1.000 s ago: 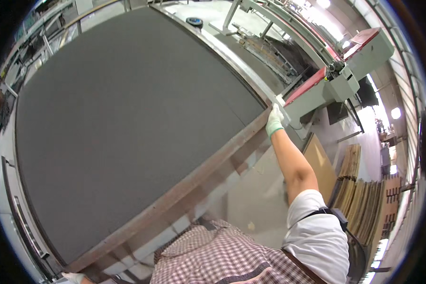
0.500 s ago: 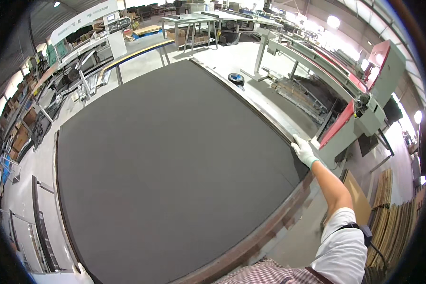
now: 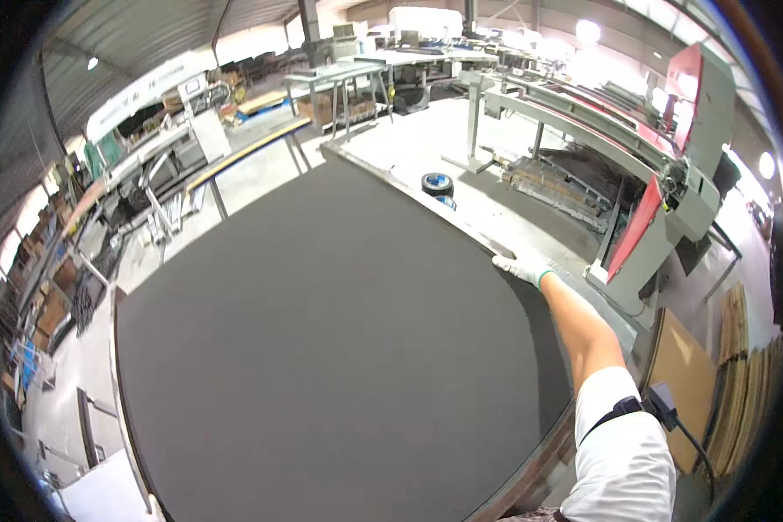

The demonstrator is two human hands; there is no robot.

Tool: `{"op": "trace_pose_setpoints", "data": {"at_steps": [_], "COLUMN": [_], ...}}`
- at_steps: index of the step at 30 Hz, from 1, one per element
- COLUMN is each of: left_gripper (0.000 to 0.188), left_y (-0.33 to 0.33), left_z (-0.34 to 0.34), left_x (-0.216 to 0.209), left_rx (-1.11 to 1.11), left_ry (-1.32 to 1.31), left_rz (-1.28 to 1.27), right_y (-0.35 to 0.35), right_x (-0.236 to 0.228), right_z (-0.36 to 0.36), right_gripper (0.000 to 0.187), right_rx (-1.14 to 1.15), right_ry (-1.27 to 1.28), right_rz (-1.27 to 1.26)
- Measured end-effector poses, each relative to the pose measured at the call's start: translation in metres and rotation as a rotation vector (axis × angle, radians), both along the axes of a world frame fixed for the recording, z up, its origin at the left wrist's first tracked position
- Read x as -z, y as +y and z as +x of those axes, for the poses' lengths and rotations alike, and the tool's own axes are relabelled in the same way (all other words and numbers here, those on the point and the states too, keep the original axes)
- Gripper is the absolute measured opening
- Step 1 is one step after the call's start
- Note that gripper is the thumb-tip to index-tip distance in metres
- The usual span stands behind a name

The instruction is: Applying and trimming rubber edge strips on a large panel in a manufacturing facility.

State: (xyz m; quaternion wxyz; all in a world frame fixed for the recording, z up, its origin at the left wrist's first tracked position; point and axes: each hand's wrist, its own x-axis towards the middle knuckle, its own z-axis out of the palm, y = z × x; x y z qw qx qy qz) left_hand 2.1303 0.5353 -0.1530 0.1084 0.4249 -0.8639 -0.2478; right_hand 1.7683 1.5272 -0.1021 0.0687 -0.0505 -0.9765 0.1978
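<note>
Right hand [image 3: 520,266], gloved, gripping the far right edge of the big dark panel [image 3: 322,365] | panel lies flat, filling the view | left hand cut off below; its grip unseen | fingers hard to make out

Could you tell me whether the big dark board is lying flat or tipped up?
Flat: the board lies face up, right hand on its edge.

A large dark grey panel [image 3: 322,348] lies flat, its right edge gripped by the gloved right hand [image 3: 518,265].
</note>
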Motion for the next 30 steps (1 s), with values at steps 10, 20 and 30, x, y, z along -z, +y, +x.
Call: {"op": "trace_pose_setpoints", "data": {"at_steps": [10,20,30], "left_gripper": [0.079,0.074,0.069], "left_y": [0.006,0.012,0.054], "left_z": [0.020,0.049,0.149], "left_x": [-0.006,0.027,0.027], "left_rx": [-0.049,-0.046,-0.260], "left_ry": [0.031,0.106,0.415], "left_rz": [-0.047,0.068,0.285], "right_y": [0.006,0.107,0.116], "right_x": [-0.025,0.012,0.108], "right_z": [0.084,0.306,0.324], "right_gripper": [0.080,0.074,0.076], "right_rx": [0.163,0.410,1.037], "right_ry": [-0.351,0.247,0.416], "right_rz": [-0.136,0.006,-1.103]}}
